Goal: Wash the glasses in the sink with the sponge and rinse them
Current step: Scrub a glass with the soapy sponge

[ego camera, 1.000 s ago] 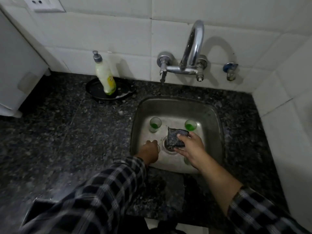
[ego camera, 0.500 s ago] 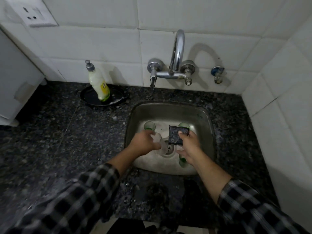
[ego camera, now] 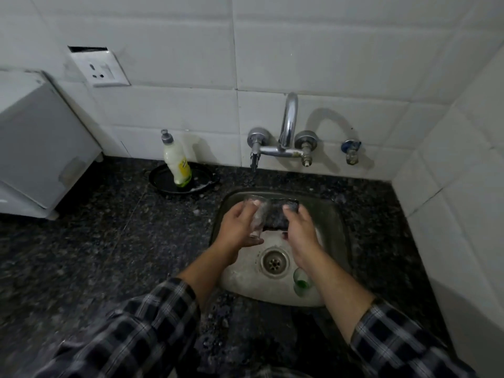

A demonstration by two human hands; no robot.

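Your left hand (ego camera: 238, 230) has lifted the clear glass (ego camera: 256, 214) up from the bottom of the sink (ego camera: 338, 222); one second ago this hand was only reaching down beside the drain (ego camera: 274, 261). Now its fingers are curled round the glass and hold it tilted above the far half of the basin. Your right hand (ego camera: 300, 233) pinches the dark sponge (ego camera: 281, 215) between thumb and fingers and has brought it against the right side of the glass, so the two are touching. This means the scrubbing of the first glass is just beginning, and the rinsing is not yet done. A second, green-stained glass (ego camera: 300, 282) stands at the near right of the sink, partly behind your right forearm. The two glasses that stood at the far side are probably hidden behind your hands, but I cannot see them now. I also cannot tell if water runs from the tap (ego camera: 289, 124). On the tabletop (ego camera: 136, 241) nothing has moved.
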